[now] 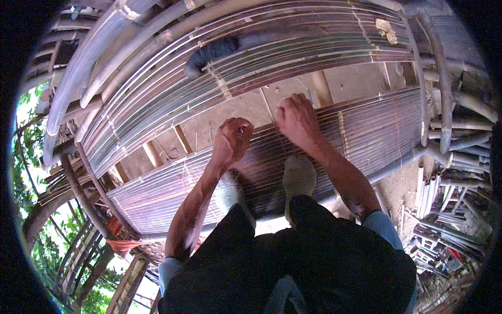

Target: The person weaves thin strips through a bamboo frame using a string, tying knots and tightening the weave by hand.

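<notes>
Hands (234,138) curl near thin, parallel bamboo slats (377,132).

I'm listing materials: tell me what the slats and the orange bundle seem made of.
Slats: probably split bamboo, seemingly smooth with a faint sheen, judging by the long, thin strips. Orange bundle: perhaps plastic cord, from its bright, fine strands; finish unclear.

Sunlit leaves (41,264) show left, stacked poles (454,234) and brown ground (395,189) right.

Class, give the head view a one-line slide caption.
Left hand and right hand, both curled, over long slats, with pale footwear nearby.
</notes>
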The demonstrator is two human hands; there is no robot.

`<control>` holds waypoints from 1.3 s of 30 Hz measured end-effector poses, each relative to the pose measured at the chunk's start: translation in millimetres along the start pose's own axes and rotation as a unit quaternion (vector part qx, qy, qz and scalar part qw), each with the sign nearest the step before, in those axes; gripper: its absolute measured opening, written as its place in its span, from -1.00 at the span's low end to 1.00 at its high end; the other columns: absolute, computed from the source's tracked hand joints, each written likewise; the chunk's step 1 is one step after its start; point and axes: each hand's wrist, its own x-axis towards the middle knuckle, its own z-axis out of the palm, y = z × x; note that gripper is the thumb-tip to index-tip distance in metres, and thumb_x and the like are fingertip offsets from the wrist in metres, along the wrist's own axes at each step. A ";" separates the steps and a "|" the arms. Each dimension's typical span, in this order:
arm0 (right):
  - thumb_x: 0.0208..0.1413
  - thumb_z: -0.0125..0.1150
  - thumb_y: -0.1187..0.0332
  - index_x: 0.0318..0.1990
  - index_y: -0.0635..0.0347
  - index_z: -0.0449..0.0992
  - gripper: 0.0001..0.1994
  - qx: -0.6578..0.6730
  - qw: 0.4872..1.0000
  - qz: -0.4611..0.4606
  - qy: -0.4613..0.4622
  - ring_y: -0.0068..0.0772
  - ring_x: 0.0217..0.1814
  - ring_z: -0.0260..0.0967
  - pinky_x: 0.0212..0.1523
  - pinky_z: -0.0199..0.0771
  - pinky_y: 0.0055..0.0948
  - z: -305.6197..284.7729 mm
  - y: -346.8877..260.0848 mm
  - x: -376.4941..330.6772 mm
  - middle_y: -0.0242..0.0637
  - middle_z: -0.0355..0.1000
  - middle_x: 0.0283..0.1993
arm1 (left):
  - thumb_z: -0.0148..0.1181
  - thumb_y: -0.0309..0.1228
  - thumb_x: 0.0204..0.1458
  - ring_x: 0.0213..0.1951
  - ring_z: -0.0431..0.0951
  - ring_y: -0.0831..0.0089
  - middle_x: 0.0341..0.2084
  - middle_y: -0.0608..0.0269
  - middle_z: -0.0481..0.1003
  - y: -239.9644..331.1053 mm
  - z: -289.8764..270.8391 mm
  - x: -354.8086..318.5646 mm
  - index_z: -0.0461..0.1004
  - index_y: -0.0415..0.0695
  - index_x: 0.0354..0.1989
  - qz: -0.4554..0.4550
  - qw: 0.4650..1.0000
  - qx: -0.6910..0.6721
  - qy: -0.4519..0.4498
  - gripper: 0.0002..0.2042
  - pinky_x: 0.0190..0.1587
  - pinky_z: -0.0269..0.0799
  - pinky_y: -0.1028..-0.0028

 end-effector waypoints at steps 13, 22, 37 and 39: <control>0.15 0.28 0.38 -0.27 0.25 0.52 -0.87 0.133 0.985 0.103 0.024 -0.26 -0.26 0.46 -0.17 0.48 -0.34 -48.9 27.7 9.1 -0.17 0.49 -0.29 | 0.33 -0.15 0.04 -0.36 0.66 0.14 -0.45 -0.14 0.61 13.1 25.6 42.8 0.66 -0.24 -0.39 -0.126 0.983 -0.044 -0.124 -0.67 -0.28 0.55 0.33; 0.07 0.27 0.53 0.05 0.21 0.48 -0.64 0.268 0.960 0.065 -0.043 -0.45 -0.18 0.50 -0.13 0.53 -0.45 -87.8 -7.3 -3.8 -0.24 0.51 -0.20 | 0.29 -0.48 0.12 -0.17 0.55 0.42 -0.32 0.23 0.52 65.9 19.5 32.6 0.55 -0.25 -0.24 -0.038 0.968 -0.246 -0.027 -0.89 -0.13 0.47 0.46; 0.14 0.29 0.33 -0.18 0.30 0.56 -0.78 0.123 0.987 0.043 -0.094 -0.18 -0.28 0.55 -0.22 0.50 -0.30 -77.7 5.1 -19.0 -0.13 0.55 -0.31 | 0.22 -0.49 0.13 -0.40 0.49 0.55 -0.40 0.29 0.59 51.9 22.4 29.0 0.58 -0.24 -0.21 -0.105 0.950 -0.268 -0.120 -0.88 -0.30 0.42 0.51; 0.23 0.20 0.26 -0.23 0.32 0.54 -0.75 0.113 0.982 0.060 -0.141 -0.31 -0.31 0.51 -0.22 0.46 -0.35 -73.7 4.3 -22.4 -0.19 0.52 -0.37 | 0.27 -0.51 0.08 -0.43 0.50 0.56 -0.43 0.26 0.61 41.3 28.6 29.7 0.61 -0.23 -0.24 -0.091 0.969 -0.204 -0.105 -0.89 -0.35 0.43 0.53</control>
